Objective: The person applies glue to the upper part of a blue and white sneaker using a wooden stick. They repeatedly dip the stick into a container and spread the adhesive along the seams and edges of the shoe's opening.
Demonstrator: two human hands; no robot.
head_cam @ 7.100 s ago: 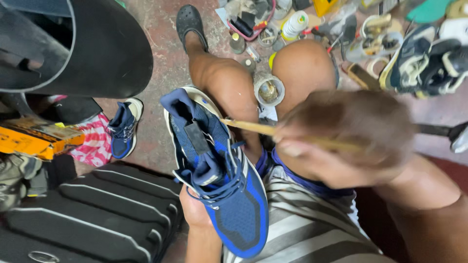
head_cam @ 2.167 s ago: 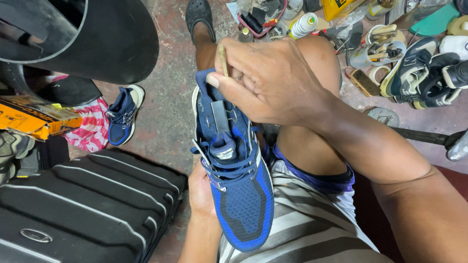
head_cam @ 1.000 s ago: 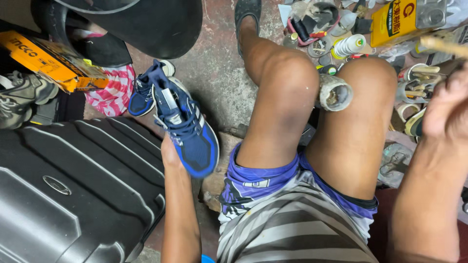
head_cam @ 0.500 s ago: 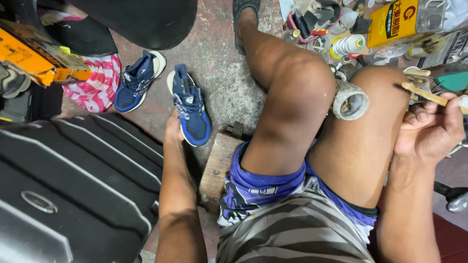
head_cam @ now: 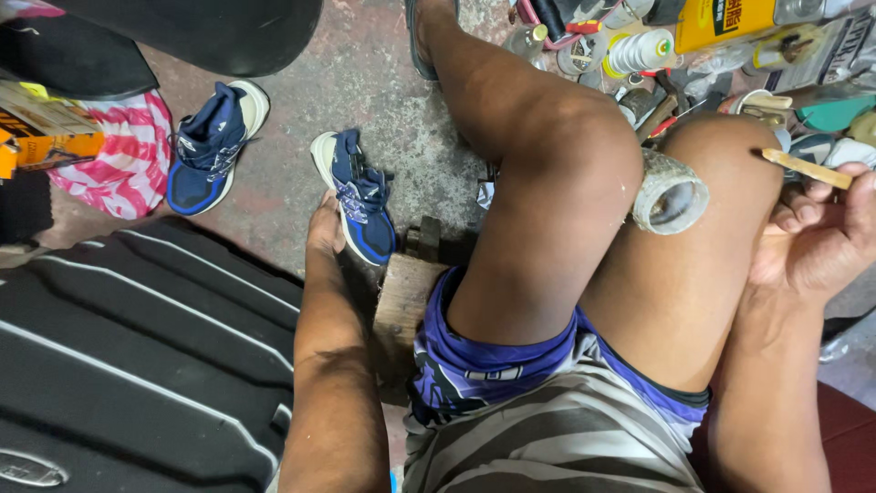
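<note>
A blue sports shoe (head_cam: 358, 199) with a white sole rests on the concrete floor, toe pointing away from me. My left hand (head_cam: 325, 228) reaches down beside my left thigh and grips that shoe along its near side. My right hand (head_cam: 815, 239) is raised by my right knee, fingers closed on a thin wooden stick (head_cam: 807, 169) that points left. A small grubby round pot (head_cam: 671, 194) sits wedged between my knees, its open mouth facing me.
The matching blue shoe (head_cam: 215, 144) lies further left beside a pink striped cloth (head_cam: 128, 157). A black ribbed suitcase (head_cam: 137, 347) fills the lower left. A wooden block (head_cam: 405, 301) sits under my thigh. A thread spool (head_cam: 639, 50), a yellow can (head_cam: 730, 20) and tools crowd the top right.
My left hand has carried the blue shoe off my lap and lowered it to the floor. My right hand has drawn away to the right with the stick.
</note>
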